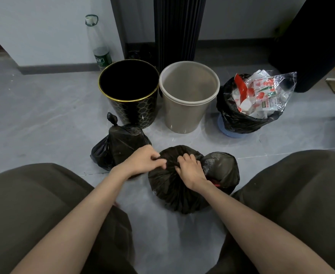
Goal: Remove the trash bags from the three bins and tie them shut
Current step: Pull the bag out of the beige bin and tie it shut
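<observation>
Down low and nearest the camera, two knees in dark green trousers [34,204] stick out, one on each side. Between them, on the gray floor [44,119], lies a black trash bag [174,194]. Both hands are on its top.

The left hand [143,162] has its fingers [158,161] curled tight, and they pinch a twisted bit of the bag's neck. The right hand [190,171] has its fingers [184,158] curled too, and they grip the bunched plastic just beside the left hand.

Just behind the left hand sits a second black bag [119,149]. It has a knot on top and is tied shut.

Farther back, three bins stand in a row. On the left is a black bin [131,109] with a gold rim, dark inside. In the middle is a beige bin [184,115], and its bare inside walls show. On the right is a blue bin [228,131] with a black bag [239,119] in it, stuffed with wrappers.

By the wall behind stands a clear bottle [101,54].
</observation>
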A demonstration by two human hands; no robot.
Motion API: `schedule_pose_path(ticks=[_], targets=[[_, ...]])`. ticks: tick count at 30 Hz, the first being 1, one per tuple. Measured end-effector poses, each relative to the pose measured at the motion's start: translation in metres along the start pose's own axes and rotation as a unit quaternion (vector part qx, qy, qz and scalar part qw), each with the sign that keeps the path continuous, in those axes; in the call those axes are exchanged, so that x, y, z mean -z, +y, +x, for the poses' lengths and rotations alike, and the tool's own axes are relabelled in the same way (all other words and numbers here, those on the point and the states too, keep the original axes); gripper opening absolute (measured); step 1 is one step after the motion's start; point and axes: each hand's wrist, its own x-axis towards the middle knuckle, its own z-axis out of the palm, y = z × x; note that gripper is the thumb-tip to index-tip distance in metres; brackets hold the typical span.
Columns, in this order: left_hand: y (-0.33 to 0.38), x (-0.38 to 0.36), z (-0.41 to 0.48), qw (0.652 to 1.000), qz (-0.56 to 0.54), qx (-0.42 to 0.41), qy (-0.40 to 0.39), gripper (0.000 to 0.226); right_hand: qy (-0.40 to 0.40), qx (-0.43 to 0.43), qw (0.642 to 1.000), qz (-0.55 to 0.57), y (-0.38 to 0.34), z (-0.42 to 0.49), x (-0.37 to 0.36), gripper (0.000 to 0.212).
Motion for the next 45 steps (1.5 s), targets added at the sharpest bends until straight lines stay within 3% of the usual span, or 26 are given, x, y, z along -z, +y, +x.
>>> schedule_pose_path(ticks=[3,7,11,17,18,20,22,24,26,28,31,33,36,38,40,43,45], targets=[[0.018,0.002,-0.001,0.963,-0.258,0.051,-0.062,0.025,0.0,0.025,1.0,0.01,-0.007,-0.001,0.0,0.034],[0.012,-0.012,0.006,0.875,-0.468,0.12,0.0,0.027,-0.003,0.065,0.998,-0.014,-0.018,-0.003,0.0,0.041],[0.009,-0.015,0.012,0.817,-0.558,0.136,0.052,0.028,-0.018,0.09,0.994,-0.062,-0.021,-0.005,-0.006,0.042],[0.004,-0.015,0.018,0.734,-0.659,0.122,0.111,0.026,-0.017,0.095,0.995,-0.035,-0.021,-0.005,-0.007,0.04],[0.003,-0.016,0.018,0.743,-0.646,0.119,0.126,0.026,-0.013,0.092,0.995,-0.031,-0.019,-0.005,-0.006,0.039],[-0.004,-0.019,0.02,0.822,-0.53,0.12,0.169,0.029,-0.001,0.089,0.996,-0.02,-0.015,-0.004,-0.005,0.037],[-0.013,-0.02,0.021,0.914,-0.34,0.095,0.201,0.031,0.013,0.087,0.996,0.004,-0.015,-0.003,-0.002,0.034],[-0.019,-0.023,0.021,0.975,-0.112,0.032,0.191,0.031,0.027,0.093,0.995,0.012,-0.016,-0.001,0.001,0.033],[-0.021,-0.032,0.017,0.987,0.088,-0.011,0.136,0.026,0.037,0.1,0.994,0.002,-0.014,0.001,0.003,0.033],[-0.019,-0.039,0.01,0.973,0.217,0.021,0.075,0.03,0.041,0.095,0.995,0.01,-0.011,0.001,0.004,0.031],[-0.016,-0.037,0.001,0.949,0.31,0.009,0.059,0.033,0.039,0.093,0.995,0.021,-0.009,0.0,0.003,0.031],[-0.011,-0.031,0.001,0.961,0.275,0.02,0.038,0.028,0.037,0.098,0.994,0.025,-0.009,0.0,0.004,0.031],[0.003,-0.026,0.005,0.99,0.004,0.137,-0.027,0.025,0.036,0.095,0.994,0.036,-0.007,0.001,0.003,0.031],[0.008,-0.027,0.006,0.96,-0.222,0.168,-0.039,0.029,0.028,0.082,0.995,0.052,-0.005,0.0,0.002,0.034],[0.009,-0.028,0.006,0.91,-0.369,0.188,-0.017,0.031,0.013,0.069,0.995,0.065,-0.005,0.001,0.0,0.038],[0.007,-0.035,0.008,0.847,-0.479,0.23,0.026,0.028,0.002,0.071,0.996,0.06,-0.006,0.003,-0.004,0.036],[0.004,-0.041,0.011,0.85,-0.472,0.225,0.064,0.023,-0.004,0.075,0.996,0.054,-0.005,0.003,-0.006,0.034]])
